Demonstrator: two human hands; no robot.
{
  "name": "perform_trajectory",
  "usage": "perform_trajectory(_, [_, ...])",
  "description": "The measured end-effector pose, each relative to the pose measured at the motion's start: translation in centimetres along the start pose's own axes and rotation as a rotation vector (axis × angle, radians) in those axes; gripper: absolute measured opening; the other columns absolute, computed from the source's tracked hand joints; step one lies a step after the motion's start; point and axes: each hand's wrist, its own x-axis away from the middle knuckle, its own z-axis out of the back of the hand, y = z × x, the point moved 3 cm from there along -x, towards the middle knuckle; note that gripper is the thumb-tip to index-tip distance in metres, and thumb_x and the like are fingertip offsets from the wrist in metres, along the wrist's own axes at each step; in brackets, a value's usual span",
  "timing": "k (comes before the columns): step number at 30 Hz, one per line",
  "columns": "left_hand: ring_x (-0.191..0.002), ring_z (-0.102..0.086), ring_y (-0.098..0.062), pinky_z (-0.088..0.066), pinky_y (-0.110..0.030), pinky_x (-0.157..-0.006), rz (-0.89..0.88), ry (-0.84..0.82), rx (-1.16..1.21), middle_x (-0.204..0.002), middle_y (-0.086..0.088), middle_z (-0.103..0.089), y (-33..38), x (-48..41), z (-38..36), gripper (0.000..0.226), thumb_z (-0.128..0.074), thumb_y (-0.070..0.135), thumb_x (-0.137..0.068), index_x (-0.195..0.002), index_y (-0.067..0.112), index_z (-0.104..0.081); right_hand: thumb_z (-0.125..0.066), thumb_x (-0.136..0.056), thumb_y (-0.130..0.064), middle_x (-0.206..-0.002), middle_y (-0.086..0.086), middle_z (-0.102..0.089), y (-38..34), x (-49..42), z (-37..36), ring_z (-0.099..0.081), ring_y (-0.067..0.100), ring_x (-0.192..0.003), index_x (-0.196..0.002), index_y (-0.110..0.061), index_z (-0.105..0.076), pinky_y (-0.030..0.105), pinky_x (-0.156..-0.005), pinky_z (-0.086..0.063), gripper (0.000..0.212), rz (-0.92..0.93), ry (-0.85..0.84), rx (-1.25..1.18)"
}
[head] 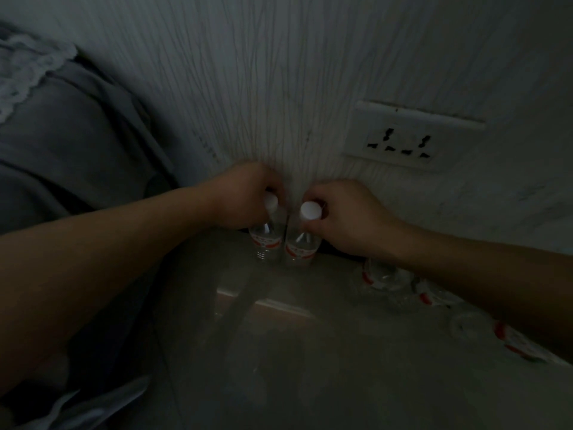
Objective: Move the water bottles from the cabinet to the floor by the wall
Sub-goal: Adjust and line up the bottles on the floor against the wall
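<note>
L hand (245, 197): fingers curled round L bottle (266, 240) neck, cap just under them. R bottle (302, 243) touches it, neck clamped in R hand (347, 218) fingers. Both upright at wall (279, 88), seemingly on floor (310, 367), not released. More bottles (384, 280) beyond R wrist; how many left, can't tell.

My left hand (245, 197) covers part of the left bottle (266, 243) at its cap, and my fingertips there are out of sight. The red labels on it and on the right bottle (302, 246) are too blurred to read. My right forearm (465, 274) hides parts of the other bottles (383, 277) beneath it; their number I cannot tell. The grey cloth (77, 135) runs off the left edge.
</note>
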Motion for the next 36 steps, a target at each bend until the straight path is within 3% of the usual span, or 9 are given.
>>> perform_trajectory(7, [-0.076,-0.057,-0.008,-0.042,-0.019,-0.064,0.004,-0.018,-0.010,-0.090,0.006,-0.064,0.1,0.1,0.2,0.026,-0.066,0.004,-0.073,-0.090,0.024,-0.067,-0.071,-0.077,-0.031,-0.077,-0.006,-0.066,-0.3,-0.2,-0.3,-0.058,0.008,-0.070,-0.084,-0.019,-0.069,0.028,-0.062,-0.045,0.014,0.009,0.016,-0.005])
perform_trajectory(12, [-0.080,-0.062,-0.014,-0.053,-0.036,-0.074,-0.025,-0.028,-0.008,-0.087,0.002,-0.067,0.0,0.1,0.3,0.017,-0.067,0.010,-0.072,-0.087,0.018,-0.070,-0.071,-0.075,-0.033,-0.076,-0.004,-0.064,-0.2,-0.2,-0.8,-0.055,0.008,-0.069,-0.082,-0.019,-0.067,0.027,-0.059,-0.038,0.016,0.011,0.037,0.028])
perform_trajectory(17, [-0.084,-0.059,-0.012,-0.045,-0.025,-0.070,0.006,-0.032,-0.018,-0.092,0.004,-0.064,0.1,0.0,0.2,0.022,-0.066,0.007,-0.074,-0.092,0.020,-0.068,-0.070,-0.076,-0.031,-0.079,-0.005,-0.061,-0.1,-0.1,-1.0,-0.051,0.008,-0.071,-0.086,-0.019,-0.066,0.023,-0.057,-0.026,0.016,0.008,0.063,0.042])
perform_trajectory(21, [-0.076,-0.053,-0.003,-0.040,-0.016,-0.063,0.006,-0.026,0.006,-0.093,0.006,-0.063,0.2,0.1,0.2,0.023,-0.068,0.010,-0.076,-0.095,0.022,-0.068,-0.070,-0.075,-0.030,-0.083,-0.002,-0.063,-0.1,0.2,-1.1,-0.056,0.013,-0.074,-0.087,-0.016,-0.063,0.027,-0.059,-0.035,0.019,-0.012,0.080,0.031])
perform_trajectory(24, [-0.081,-0.054,-0.007,-0.039,-0.019,-0.064,-0.003,-0.012,-0.008,-0.093,0.006,-0.063,0.4,0.2,0.2,0.026,-0.069,0.008,-0.075,-0.098,0.020,-0.068,-0.070,-0.077,-0.029,-0.086,0.002,-0.065,-0.3,0.4,-1.3,-0.058,0.017,-0.077,-0.091,-0.015,-0.062,0.031,-0.063,-0.038,0.022,-0.003,0.091,0.034])
perform_trajectory(28, [-0.080,-0.055,-0.005,-0.036,-0.013,-0.061,-0.010,-0.005,-0.034,-0.089,0.011,-0.060,0.2,0.2,0.1,0.027,-0.074,0.012,-0.072,-0.095,0.024,-0.067,-0.069,-0.074,-0.023,-0.090,0.005,-0.066,-0.1,0.4,-1.7,-0.060,0.024,-0.084,-0.095,-0.013,-0.064,0.032,-0.068,-0.042,0.023,0.019,0.077,0.095])
perform_trajectory(36, [-0.082,-0.057,-0.011,-0.043,-0.026,-0.070,-0.010,-0.006,-0.022,-0.088,0.007,-0.061,0.1,0.2,0.1,0.029,-0.075,0.010,-0.068,-0.093,0.022,-0.066,-0.072,-0.071,-0.019,-0.089,0.004,-0.063,-0.1,0.3,-1.6,-0.057,0.022,-0.083,-0.092,-0.011,-0.063,0.034,-0.069,-0.042,0.024,0.023,0.061,0.089])
